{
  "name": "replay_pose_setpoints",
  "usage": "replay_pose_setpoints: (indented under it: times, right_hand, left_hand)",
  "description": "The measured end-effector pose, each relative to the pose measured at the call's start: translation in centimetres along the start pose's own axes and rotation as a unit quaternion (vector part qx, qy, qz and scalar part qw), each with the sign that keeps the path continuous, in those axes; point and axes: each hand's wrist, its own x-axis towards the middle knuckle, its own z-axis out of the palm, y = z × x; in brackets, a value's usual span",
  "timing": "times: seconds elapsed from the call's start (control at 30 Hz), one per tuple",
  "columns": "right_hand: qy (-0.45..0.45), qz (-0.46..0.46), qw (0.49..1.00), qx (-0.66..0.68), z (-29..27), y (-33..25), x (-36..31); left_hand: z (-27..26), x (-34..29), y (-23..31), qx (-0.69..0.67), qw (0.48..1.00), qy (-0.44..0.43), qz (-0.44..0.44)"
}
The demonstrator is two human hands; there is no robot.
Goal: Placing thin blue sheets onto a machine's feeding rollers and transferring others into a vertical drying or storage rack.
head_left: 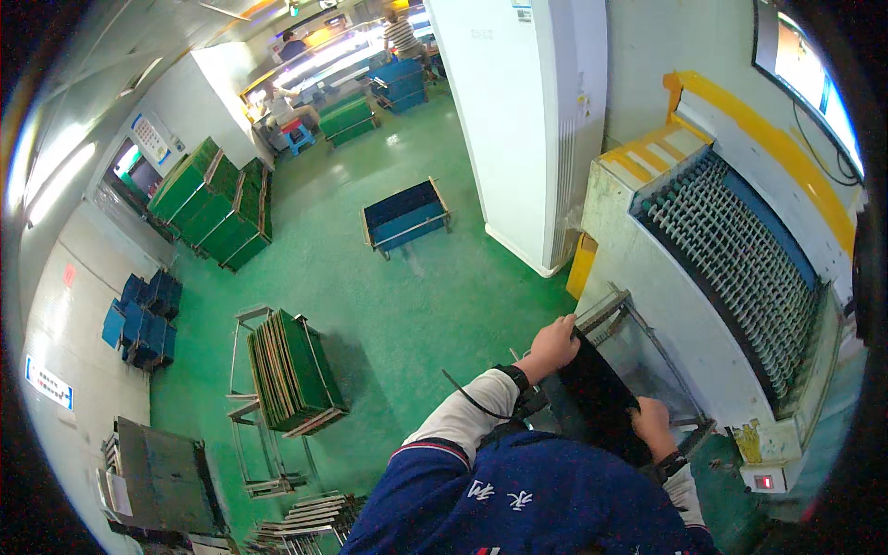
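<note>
A black panel-like piece (601, 381) slants in front of my body, close to the machine. Around its far left corner my left hand (553, 347) is closed, with a dark band on the wrist. My right hand (654, 425) is closed at the right edge of the same black piece, lower down. A metal frame (668, 361) stands just right of it, against the machine. My blue-clad torso and arm cover the near part of the piece, so whether it is a flat sheet or a bin's wall is unclear.
At right stands a machine with a roller conveyor (731, 268). A tall white cabinet (518, 120) rises ahead. On the floor are a blue bin (407, 231), a green crate of upright boards (319, 370) on a metal stand and stacked green crates (208, 194). People (402, 37) work far back.
</note>
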Motion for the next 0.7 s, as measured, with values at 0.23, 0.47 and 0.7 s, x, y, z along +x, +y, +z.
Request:
replay_pose_setpoints:
  times: [0.23, 0.47, 0.7]
  right_hand:
    - [0.015, 0.019, 0.999, -0.021, -5.1, -3.1, -1.3]
    - [0.050, 0.060, 0.997, 0.013, -18.3, -6.5, -4.7]
    - [0.131, 0.178, 0.971, 0.086, -24.0, 1.4, -6.1]
  left_hand:
    - [-0.1, 0.0, 0.8, 0.020, 0.998, 0.028, -0.043]
    - [-0.7, 0.0, 0.9, 0.037, 0.997, -0.012, -0.068]
    - [-1.3, 0.1, 1.3, 0.052, 0.993, -0.065, -0.083]
